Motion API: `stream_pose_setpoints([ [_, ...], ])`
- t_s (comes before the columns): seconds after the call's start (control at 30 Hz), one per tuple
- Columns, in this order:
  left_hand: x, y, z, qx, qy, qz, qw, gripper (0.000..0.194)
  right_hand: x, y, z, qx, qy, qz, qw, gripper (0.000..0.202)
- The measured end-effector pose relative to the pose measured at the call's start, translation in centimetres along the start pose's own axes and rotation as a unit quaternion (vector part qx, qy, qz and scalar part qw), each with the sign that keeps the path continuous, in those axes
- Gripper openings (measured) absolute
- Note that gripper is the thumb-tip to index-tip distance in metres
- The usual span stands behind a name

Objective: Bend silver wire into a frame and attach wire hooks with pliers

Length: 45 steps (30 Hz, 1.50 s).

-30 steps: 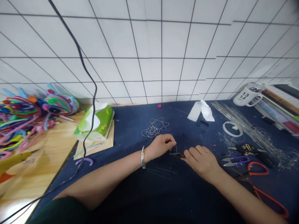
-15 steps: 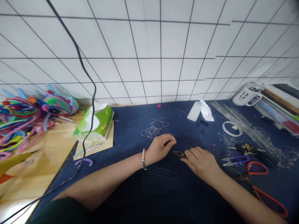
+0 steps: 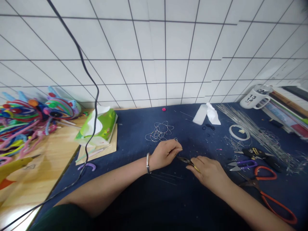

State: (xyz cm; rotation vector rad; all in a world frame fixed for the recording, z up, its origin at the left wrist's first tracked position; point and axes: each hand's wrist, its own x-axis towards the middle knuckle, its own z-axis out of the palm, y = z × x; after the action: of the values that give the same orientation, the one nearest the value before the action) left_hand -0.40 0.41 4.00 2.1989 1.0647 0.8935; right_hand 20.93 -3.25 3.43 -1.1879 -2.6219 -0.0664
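Over the dark-blue cloth, well in from its far edge, we see the left hand pinched closed, contents too fine to make out. The right hand grips tapered dark-metal pliers, yellow handles mostly hidden; beyond lies a loose, silvery wire tangle.

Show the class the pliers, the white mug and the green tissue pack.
Pliers (image 3: 187, 160), head view: metal front part.
White mug (image 3: 251, 100), head view: printed side.
Green tissue pack (image 3: 106, 125), head view: green wrapper.
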Motion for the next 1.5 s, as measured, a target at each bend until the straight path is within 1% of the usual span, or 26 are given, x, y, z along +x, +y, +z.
stream_pose_setpoints([
  [0.1, -0.1, -0.2, 0.1, 0.000, -0.012, 0.001, 1.000, 0.020, 0.0, 0.0, -0.1, 0.010, -0.012, 0.006, 1.000, 0.024],
  [0.23, -0.1, -0.2, 0.2, -0.002, -0.028, -0.017, 0.999, 0.021, 0.0, 0.2, 0.0, 0.017, -0.010, 0.001, 1.000, 0.024],
  [0.4, 0.4, -0.6, 0.2, -0.010, -0.021, -0.041, 0.999, 0.018, 0.3, 0.3, 0.8, 0.025, -0.016, 0.013, 0.999, 0.019],
  [0.53, 0.9, -1.7, 0.1, -0.011, -0.010, -0.067, 0.998, 0.015, 0.5, 0.5, 1.1, 0.038, -0.045, 0.034, 0.998, 0.018],
  [0.63, 1.1, -2.5, 0.0, -0.006, -0.019, -0.086, 0.996, 0.014, 0.5, 1.0, 0.6, 0.039, -0.074, 0.037, 0.996, 0.018],
  [0.73, 1.2, -2.9, -0.3, -0.011, -0.034, -0.125, 0.992, 0.015, 0.4, 2.1, -0.2, 0.018, -0.085, 0.047, 0.995, 0.018],
  [0.83, 1.1, -3.0, -0.3, -0.029, -0.034, -0.169, 0.985, 0.018, 0.3, 3.3, -0.7, -0.035, -0.057, 0.087, 0.994, 0.020],
  [0.9, 1.1, -3.0, -0.2, -0.042, -0.031, -0.187, 0.981, 0.020, 0.3, 3.8, -0.8, -0.060, -0.048, 0.104, 0.992, 0.022],
  [1.0, 1.0, -2.9, -0.1, -0.050, -0.031, -0.199, 0.978, 0.020, 0.2, 4.0, -0.5, -0.079, -0.068, 0.112, 0.988, 0.022],
  [1.1, 1.5, -2.6, -0.2, -0.042, -0.035, -0.200, 0.978, 0.022, 0.1, 3.8, -0.4, -0.083, -0.094, 0.112, 0.986, 0.021],
  [1.2, 2.5, -2.4, -0.1, -0.015, -0.043, -0.190, 0.981, 0.025, -0.1, 3.6, -0.5, -0.077, -0.106, 0.113, 0.985, 0.020],
  [1.33, 4.6, -2.4, 1.3, 0.045, -0.056, -0.158, 0.985, 0.024, -0.2, 3.5, -0.7, -0.077, -0.112, 0.115, 0.984, 0.019],
  [1.4, 5.6, -2.6, 2.3, 0.080, -0.078, -0.143, 0.983, 0.022, -0.2, 3.5, -0.8, -0.077, -0.113, 0.114, 0.984, 0.019],
  [1.43, 5.9, -2.7, 2.6, 0.098, -0.090, -0.126, 0.983, 0.021, -0.2, 3.5, -0.7, -0.076, -0.112, 0.113, 0.984, 0.019],
  [1.5, 6.2, -3.0, 2.9, 0.135, -0.096, -0.093, 0.982, 0.020, -0.2, 3.5, -0.7, -0.076, -0.111, 0.113, 0.984, 0.018],
])
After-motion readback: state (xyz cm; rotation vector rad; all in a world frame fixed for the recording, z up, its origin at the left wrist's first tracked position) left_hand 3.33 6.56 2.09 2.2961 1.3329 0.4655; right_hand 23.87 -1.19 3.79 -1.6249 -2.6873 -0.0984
